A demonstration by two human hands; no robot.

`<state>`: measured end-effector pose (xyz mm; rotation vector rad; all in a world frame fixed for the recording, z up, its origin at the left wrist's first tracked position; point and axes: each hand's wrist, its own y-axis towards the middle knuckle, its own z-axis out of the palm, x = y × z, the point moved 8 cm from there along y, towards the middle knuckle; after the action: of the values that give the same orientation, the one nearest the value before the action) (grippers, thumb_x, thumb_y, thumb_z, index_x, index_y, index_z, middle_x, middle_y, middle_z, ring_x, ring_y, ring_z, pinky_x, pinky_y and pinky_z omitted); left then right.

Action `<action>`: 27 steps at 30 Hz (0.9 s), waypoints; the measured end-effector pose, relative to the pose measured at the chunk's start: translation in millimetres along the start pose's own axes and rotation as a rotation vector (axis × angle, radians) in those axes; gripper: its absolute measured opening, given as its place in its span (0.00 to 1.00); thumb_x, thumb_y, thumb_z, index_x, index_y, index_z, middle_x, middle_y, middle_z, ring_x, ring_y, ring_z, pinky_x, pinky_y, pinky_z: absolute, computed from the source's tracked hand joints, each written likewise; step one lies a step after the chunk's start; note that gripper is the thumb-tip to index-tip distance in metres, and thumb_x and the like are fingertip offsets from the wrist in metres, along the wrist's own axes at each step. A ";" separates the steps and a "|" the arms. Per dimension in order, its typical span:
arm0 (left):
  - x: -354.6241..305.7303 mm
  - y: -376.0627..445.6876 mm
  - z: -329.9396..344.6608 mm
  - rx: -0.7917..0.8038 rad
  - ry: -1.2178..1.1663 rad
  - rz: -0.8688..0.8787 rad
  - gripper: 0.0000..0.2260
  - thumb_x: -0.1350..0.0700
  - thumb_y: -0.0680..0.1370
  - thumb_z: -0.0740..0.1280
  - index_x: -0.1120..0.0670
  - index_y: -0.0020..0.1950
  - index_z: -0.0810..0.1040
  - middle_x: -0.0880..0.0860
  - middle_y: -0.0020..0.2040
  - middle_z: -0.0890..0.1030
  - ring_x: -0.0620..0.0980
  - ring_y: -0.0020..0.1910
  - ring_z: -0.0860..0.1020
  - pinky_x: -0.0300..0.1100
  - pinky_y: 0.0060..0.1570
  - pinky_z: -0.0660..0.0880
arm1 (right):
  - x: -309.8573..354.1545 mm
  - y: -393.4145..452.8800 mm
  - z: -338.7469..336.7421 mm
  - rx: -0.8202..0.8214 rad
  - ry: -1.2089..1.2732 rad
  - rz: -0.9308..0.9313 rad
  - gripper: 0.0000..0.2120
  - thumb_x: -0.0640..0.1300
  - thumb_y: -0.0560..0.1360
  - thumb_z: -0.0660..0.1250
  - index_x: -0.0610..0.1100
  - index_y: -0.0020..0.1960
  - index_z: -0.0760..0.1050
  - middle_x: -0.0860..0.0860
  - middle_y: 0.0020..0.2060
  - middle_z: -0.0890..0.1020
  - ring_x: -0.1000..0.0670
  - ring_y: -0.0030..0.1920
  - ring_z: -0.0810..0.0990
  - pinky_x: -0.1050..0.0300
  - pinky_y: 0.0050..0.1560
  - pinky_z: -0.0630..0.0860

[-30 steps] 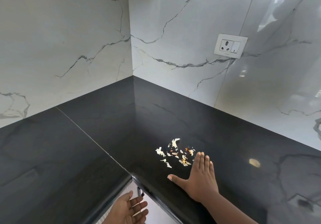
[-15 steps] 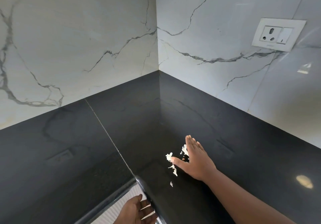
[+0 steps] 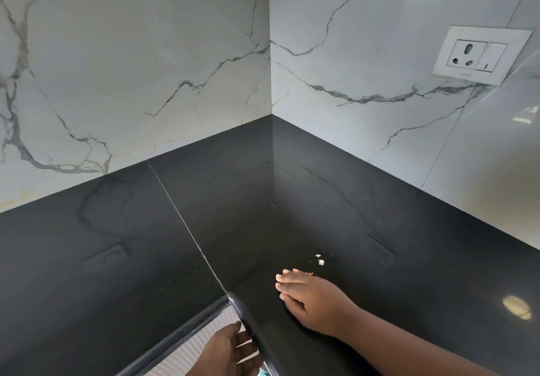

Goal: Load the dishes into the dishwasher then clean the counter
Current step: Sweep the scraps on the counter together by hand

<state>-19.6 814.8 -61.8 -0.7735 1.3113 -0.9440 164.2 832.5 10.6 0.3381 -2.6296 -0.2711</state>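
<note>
A black table (image 3: 292,200) fills the corner under white veined marble walls (image 3: 131,69), with a socket plate (image 3: 482,54) on the right wall. The right hand (image 3: 312,299) lies on the table, edge down and cupped, near 3 pale scraps (image 3: 320,261). The left hand (image 3: 225,352) waits palm-up below the table's front edge.

2 glossy white marble-look walls (image 3: 131,77) with grey veins meet in a corner above the polished black stone worktop (image 3: 96,259). A white socket plate (image 3: 480,54) with 1 switch sits on the right wall. A bright lamp reflection (image 3: 515,307) glows on the stone at the right.
</note>
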 end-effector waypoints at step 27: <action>1.3 -11.1 -35.4 0.176 0.051 -0.083 0.16 0.55 0.84 0.54 0.68 0.60 0.69 0.66 0.59 0.74 0.68 0.51 0.74 0.59 0.50 0.71 | -10.4 -34.7 -57.5 -0.168 0.017 0.673 0.15 0.57 0.76 0.65 0.56 0.61 0.72 0.61 0.58 0.72 0.56 0.62 0.73 0.62 0.58 0.68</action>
<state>-56.2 810.6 -56.7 -0.6758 1.2283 -1.1359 207.1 794.9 47.5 -0.5897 -2.5090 -0.2500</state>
